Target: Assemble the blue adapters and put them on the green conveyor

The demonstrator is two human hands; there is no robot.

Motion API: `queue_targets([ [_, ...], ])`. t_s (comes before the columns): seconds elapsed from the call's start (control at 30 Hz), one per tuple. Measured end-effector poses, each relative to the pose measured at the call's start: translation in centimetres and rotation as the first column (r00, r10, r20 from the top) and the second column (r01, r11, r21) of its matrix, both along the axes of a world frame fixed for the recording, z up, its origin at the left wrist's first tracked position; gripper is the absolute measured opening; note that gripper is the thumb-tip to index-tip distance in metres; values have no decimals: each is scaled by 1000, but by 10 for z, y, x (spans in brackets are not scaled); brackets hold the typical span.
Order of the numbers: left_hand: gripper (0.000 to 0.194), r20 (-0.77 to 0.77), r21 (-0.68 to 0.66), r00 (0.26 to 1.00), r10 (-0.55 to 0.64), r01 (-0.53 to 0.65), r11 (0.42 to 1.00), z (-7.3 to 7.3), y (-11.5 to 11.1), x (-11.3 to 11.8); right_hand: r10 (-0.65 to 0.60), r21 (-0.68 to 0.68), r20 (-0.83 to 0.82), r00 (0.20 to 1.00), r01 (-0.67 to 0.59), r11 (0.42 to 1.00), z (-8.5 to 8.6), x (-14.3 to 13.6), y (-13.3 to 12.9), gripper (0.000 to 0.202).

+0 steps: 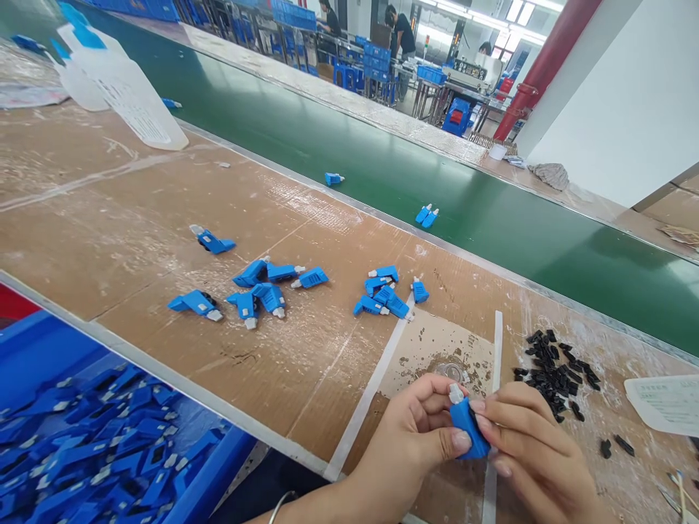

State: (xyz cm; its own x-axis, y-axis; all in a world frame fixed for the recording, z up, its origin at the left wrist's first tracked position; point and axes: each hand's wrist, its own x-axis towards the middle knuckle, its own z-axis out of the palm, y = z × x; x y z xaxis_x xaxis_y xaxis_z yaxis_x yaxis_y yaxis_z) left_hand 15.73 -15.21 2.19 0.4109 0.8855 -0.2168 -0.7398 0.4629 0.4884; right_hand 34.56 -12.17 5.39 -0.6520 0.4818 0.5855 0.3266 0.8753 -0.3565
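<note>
Left grip (401, 444) is pinching a wedge-shaped blue plastic piece (465, 421), right grip (546, 455) is on it too; imo uneven pressure could pop it onto the brown counter (306, 407) below them.

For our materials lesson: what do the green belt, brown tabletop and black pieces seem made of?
Green belt: probably PVC or rubber; smooth, with soft reflections.
Brown tabletop: perhaps cardboard sheeting; scuffed, patchily shiny, pale strips across it.
Black pieces: likely moulded plastic; dark, repeated shapes.

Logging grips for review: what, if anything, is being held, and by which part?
A blue piece with a pale tip: the left hand holds its body, thumb over the lower half; the right hand touches its right side.
</note>
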Motion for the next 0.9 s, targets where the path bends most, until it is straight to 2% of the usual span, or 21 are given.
queue_targets([
  [0.1, 41, -13, -12, 1000, 14, -14, 1000, 3, 0, 0, -21, 95, -2, 1000, 21, 995, -9, 0, -7, 38],
  [0.23, 41, -61, 15, 997, 37, -37, 999, 2, -1, -3, -28, 44, -8, 1000, 28, 999, -21, -5, -13, 42],
  [0.3, 41, -161, 82, 986, 37, -24, 996, -1, 0, -12, 17, -5, 32, 999, -17, 1000, -21, -7, -11, 43],
  [0.33, 39, -274, 149, 960, 50, -9, 989, -2, 1, -20, 32, -24, 56, 998, -31, 999, -20, -5, -7, 44],
  [0.37, 36, -427, 242, 898, 103, 4, 970, -4, 4, -31, 8, -42, 80, 997, -5, 999, -19, -2, -2, 42],
  [0.4, 31, -593, 355, 779, 205, 24, 935, -6, 8, -44, -82, -54, 95, 992, 87, 995, -18, 5, 6, 40],
  [0.43, 25, -729, 473, 589, 350, 62, 879, -7, 13, -58, -227, -64, 105, 968, 235, 970, -18, 13, 15, 37],
  [0.47, 21, -790, 575, 344, 508, 124, 809, -9, 19, -74, -403, -73, 108, 909, 412, 908, -18, 25, 26, 32],
  [0.5, 21, -770, 635, 94, 631, 217, 742, -11, 25, -89, -593, -81, 115, 797, 602, 794, -20, 38, 37, 30],
  [0.53, 24, -699, 642, -132, 703, 319, 697, -13, 31, -104, -681, -83, 130, 720, 693, 717, -22, 52, 48, 32],
  [0.57, 27, -610, 601, -316, 727, 413, 684, -14, 36, -118, -724, -78, 142, 675, 736, 672, -25, 66, 59, 33],
  [0.63, 34, -443, 461, -578, 686, 510, 727, -14, 45, -139, -755, -69, 184, 630, 774, 629, -32, 91, 76, 34],
  [0.7, 40, -335, 368, -728, 599, 484, 794, -11, 50, -152, -743, -66, 229, 629, 772, 633, -39, 108, 85, 34],
  [0.77, 42, -293, 369, -784, 547, 435, 821, -4, 57, -158, -710, -67, 270, 651, 748, 661, -44, 117, 90, 34],
  [0.83, 40, -305, 412, -747, 590, 455, 789, 5, 72, -155, -670, -67, 300, 679, 715, 696, -47, 121, 92, 34],
  [0.9, 36, -376, 437, -626, 683, 530, 727, 16, 99, -142, -632, -62, 319, 706, 682, 729, -49, 123, 94, 34],
])
